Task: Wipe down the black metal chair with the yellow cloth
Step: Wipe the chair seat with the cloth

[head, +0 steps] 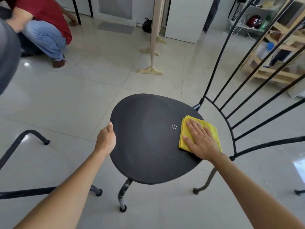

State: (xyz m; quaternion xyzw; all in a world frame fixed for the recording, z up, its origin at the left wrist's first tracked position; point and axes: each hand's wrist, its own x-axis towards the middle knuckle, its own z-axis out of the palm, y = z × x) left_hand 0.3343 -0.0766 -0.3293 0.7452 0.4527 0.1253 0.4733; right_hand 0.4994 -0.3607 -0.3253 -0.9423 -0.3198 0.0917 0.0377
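Right hand (200, 140) lies flat and open on the folded yellow cloth (198, 129), right of centre on the black metal chair (148, 138) seat by the backrest bars. Left hand (106, 138) has a clenched grip on the seat's left edge.

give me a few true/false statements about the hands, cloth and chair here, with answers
1. The right hand lies flat on the cloth. True.
2. The cloth is on the floor. False: it is on the seat, at the side nearest the backrest.
3. The left hand holds the seat's edge. True.
4. The cloth is blue. False: it is yellow.
5. The chair's backrest is solid wood. False: it is thin black bars.
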